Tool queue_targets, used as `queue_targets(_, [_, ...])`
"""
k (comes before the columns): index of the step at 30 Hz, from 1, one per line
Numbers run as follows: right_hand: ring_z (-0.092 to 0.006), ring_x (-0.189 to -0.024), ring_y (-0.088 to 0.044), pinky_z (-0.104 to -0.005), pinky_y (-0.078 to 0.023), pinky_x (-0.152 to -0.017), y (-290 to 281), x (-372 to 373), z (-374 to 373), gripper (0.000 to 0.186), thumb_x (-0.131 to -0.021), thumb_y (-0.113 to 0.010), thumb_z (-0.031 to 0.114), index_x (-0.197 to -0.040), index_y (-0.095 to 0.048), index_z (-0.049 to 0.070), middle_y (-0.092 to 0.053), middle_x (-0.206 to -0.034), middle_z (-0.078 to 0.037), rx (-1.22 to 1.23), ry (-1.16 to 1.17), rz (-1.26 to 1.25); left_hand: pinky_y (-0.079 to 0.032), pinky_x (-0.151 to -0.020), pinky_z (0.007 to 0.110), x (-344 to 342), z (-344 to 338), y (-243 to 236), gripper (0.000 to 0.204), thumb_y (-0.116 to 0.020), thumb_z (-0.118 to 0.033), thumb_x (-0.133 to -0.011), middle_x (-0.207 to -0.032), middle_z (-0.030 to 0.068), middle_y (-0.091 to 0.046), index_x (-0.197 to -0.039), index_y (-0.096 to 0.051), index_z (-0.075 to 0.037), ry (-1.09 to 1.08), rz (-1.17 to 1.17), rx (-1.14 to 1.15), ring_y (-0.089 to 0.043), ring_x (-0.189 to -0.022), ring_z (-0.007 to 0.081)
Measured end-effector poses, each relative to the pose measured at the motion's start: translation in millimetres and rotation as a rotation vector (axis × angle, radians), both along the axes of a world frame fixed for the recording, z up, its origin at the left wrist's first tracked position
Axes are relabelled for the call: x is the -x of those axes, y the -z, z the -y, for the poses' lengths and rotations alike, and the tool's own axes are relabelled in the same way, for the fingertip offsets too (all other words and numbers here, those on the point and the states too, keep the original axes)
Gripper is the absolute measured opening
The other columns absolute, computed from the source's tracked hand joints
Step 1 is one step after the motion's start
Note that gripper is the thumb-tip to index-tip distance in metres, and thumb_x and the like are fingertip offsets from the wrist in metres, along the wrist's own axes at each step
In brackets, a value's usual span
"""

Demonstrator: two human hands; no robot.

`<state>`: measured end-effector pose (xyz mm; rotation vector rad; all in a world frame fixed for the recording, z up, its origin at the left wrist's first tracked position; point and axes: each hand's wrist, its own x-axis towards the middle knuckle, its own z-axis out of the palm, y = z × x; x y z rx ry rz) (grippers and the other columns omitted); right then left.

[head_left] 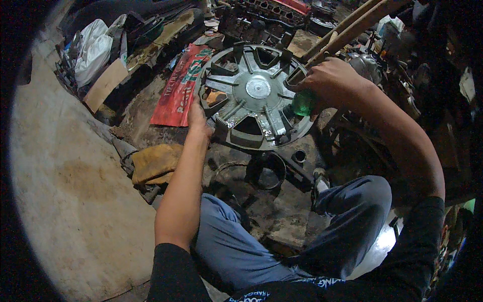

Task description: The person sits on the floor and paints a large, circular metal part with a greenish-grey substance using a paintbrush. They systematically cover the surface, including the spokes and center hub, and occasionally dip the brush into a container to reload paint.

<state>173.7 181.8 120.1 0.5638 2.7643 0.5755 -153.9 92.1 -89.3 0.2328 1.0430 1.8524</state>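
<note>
A round wheel cover [259, 90] with wide silvery spokes and a central hub is held up above the floor, its ribbed side toward me. The lower spokes glisten as if wet. My left hand [197, 118] grips the left rim, its fingers mostly hidden behind the edge. At the right rim, my right hand [329, 83] is closed around a green see-through bottle [303, 103], tilted against the cover's face. Only the lower part of that bottle shows; the rest is covered by the hand.
Below the cover are a dark round tin [265, 171] and a small ring [300, 156]. A red printed sheet [178, 90] and yellow cloth [157, 163] lie left. An engine block [259, 22] stands behind; wooden handles [352, 27] slant at upper right.
</note>
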Motion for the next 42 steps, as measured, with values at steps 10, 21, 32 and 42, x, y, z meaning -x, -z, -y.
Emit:
queue_targets(10, [-0.0280,-0.095,-0.072,-0.0429,-0.055,-0.082,3,13,-6,0.036,-0.078,-0.078,0.037,-0.106,-0.069,0.017,-0.071,-0.089,-0.007,-0.245,0.074,-0.044,-0.058,-0.086,0.049,-8,6,-12,0.043,-0.041,-0.041,-0.107,-0.110,0.0118,-0.072,-0.121,-0.064,-0.009,0.051,0.022,0.006,-0.071,-0.093,0.0285])
queue_targets(21, [-0.0279,-0.089,-0.074,-0.0484,-0.056,-0.083,-8,24,-19,0.032,-0.083,-0.074,0.030,-0.112,-0.067,0.017,-0.071,-0.092,-0.009,-0.316,0.128,-0.193,-0.058,-0.085,0.046,-17,11,-27,0.049,-0.036,-0.045,-0.108,-0.106,0.0116,-0.073,-0.117,-0.066,-0.008,0.156,-0.065,0.067,-0.071,-0.093,0.0287])
queue_targets(32, [-0.0272,-0.097,-0.071,-0.0444,-0.052,-0.085,0,41,-17,0.056,-0.077,-0.080,0.045,-0.125,-0.064,0.021,-0.072,-0.099,-0.007,-0.279,0.145,-0.321,-0.058,-0.086,0.046,-15,4,-17,0.040,-0.037,-0.035,-0.107,-0.107,0.0123,-0.072,-0.120,-0.065,-0.009,0.134,-0.054,0.035,-0.072,-0.090,0.0289])
queue_targets(42, [-0.0280,-0.089,-0.073,-0.0430,-0.057,-0.078,-1,8,-31,0.037,-0.076,-0.080,0.030,-0.109,-0.068,0.016,-0.072,-0.088,-0.009,-0.235,0.225,-0.234,-0.058,-0.083,0.048,-21,9,-26,0.047,-0.036,-0.044,-0.107,-0.105,0.0110,-0.073,-0.118,-0.067,-0.010,0.174,0.001,0.034,-0.071,-0.090,0.0299])
